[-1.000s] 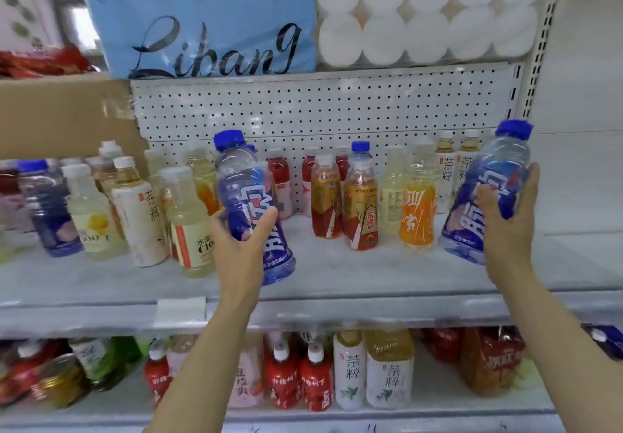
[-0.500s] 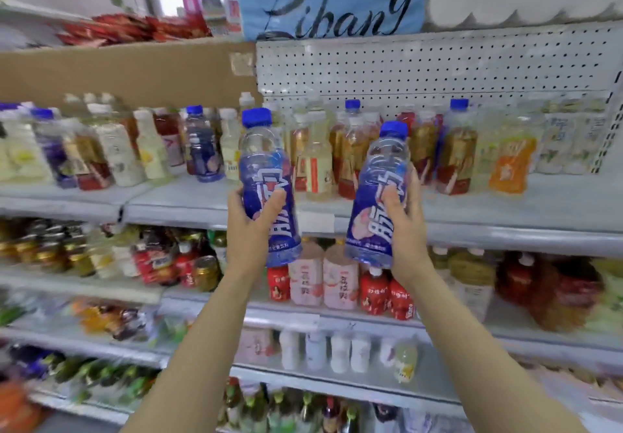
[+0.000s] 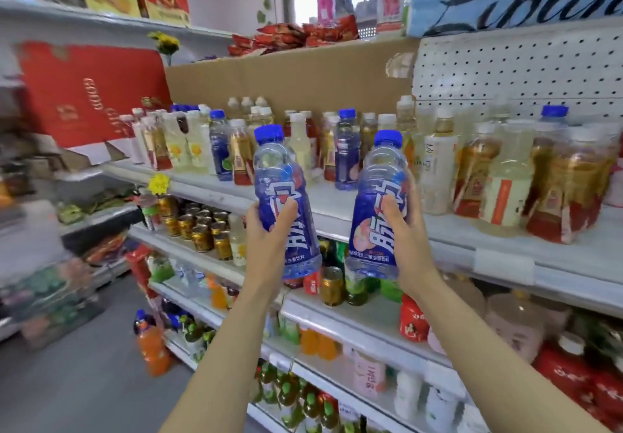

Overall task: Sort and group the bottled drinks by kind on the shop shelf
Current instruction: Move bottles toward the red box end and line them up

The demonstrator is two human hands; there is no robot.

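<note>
Blue-capped bottles [image 3: 286,203] [image 3: 379,206] held near upright, caps up, one per hand.

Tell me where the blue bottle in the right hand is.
In the head view it is centre-right: the blue bottle, held upright by the right hand before the shelf edge, beside the left hand's bottle.

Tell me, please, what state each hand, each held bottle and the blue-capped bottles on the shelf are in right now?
Left hand: grips the left blue bottle.
Right hand: grips the right blue bottle.
Left blue bottle: capped, roughly upright, off the shelf.
Right blue bottle: capped, leaning slightly, off the shelf.
Blue-capped bottles on the shelf: capped, standing among other kinds.
</note>
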